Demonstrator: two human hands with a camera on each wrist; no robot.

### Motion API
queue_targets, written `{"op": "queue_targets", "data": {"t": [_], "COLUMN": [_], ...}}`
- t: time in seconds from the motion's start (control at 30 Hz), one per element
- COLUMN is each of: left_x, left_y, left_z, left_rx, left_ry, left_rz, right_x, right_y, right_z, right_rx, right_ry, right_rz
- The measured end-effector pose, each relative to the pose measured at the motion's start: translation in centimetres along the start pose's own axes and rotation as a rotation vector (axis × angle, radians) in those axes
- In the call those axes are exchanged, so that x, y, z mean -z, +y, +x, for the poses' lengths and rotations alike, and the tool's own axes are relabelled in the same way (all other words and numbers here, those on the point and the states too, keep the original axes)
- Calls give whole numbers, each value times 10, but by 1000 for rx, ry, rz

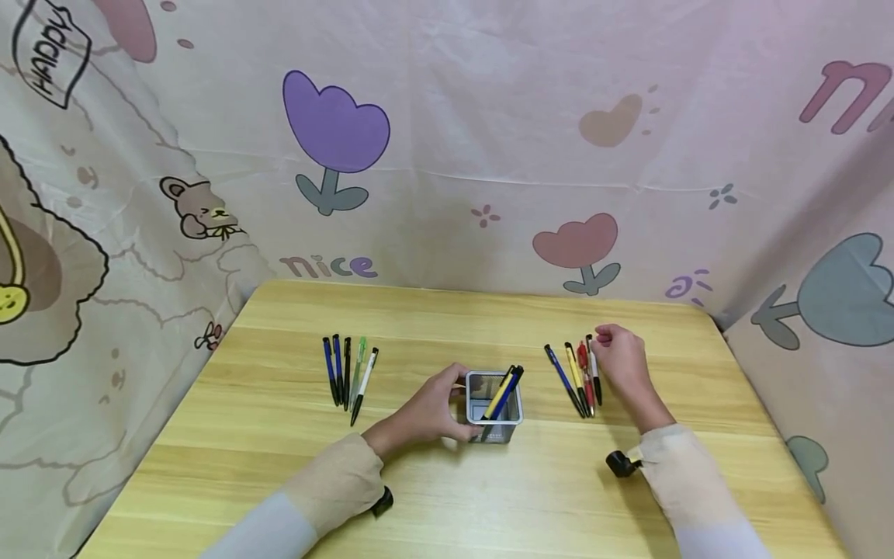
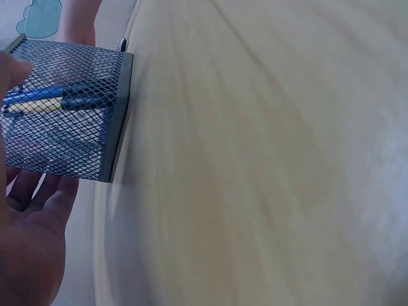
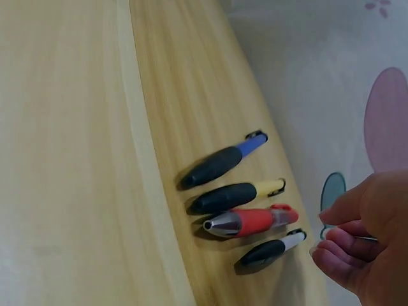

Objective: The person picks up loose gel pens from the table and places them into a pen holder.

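A silver mesh pen holder (image 1: 494, 432) stands mid-table with a yellow pen and a blue pen leaning inside; the left wrist view shows its mesh side (image 2: 57, 140) close up. My left hand (image 1: 434, 407) grips the holder from the left, thumb in front and fingers behind. My right hand (image 1: 621, 359) is at the top end of the white pen (image 3: 293, 240), rightmost of the right group; in the right wrist view the hand (image 3: 357, 239) has bent fingers beside that pen, with nothing seen in them. Beside it lie a red pen (image 3: 255, 221), a yellow pen (image 3: 264, 188) and a blue pen (image 3: 220, 164).
On the left of the wooden table (image 1: 433, 334) lie two blue pens (image 1: 330, 371), a black pen (image 1: 346, 373), a green pen (image 1: 359, 365) and a white pen (image 1: 365, 383). A printed cloth (image 1: 447, 233) hangs behind the table and at both sides.
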State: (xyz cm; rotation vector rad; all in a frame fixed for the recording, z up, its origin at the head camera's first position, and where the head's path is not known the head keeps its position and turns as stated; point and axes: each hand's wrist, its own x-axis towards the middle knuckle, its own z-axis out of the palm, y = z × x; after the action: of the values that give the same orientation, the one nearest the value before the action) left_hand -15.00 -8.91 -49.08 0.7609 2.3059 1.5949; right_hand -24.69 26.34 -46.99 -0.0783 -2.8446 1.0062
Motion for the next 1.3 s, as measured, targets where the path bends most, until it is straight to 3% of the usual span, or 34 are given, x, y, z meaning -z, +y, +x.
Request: {"op": "queue_targets", "data": {"t": [0.2,0.7,0.97,1.3], "left_x": [0,-2,-2,-1], "left_y": [1,-1,-2,0], "left_z": [0,0,0,0], "left_rx": [1,-10,-3,-25], "left_ry": [-4,2,5,7], "left_rz": [-4,-15,-12,-2], "right_x": [-3,-5,0,7], "right_y": [1,-5,-7,-10], "right_z": [8,20,17,14], "right_rx": [-81,-150,-106,-151], "right_ry": [-57,-118,-140,-151], "right_rz": [-68,-187,-198,-152]}}
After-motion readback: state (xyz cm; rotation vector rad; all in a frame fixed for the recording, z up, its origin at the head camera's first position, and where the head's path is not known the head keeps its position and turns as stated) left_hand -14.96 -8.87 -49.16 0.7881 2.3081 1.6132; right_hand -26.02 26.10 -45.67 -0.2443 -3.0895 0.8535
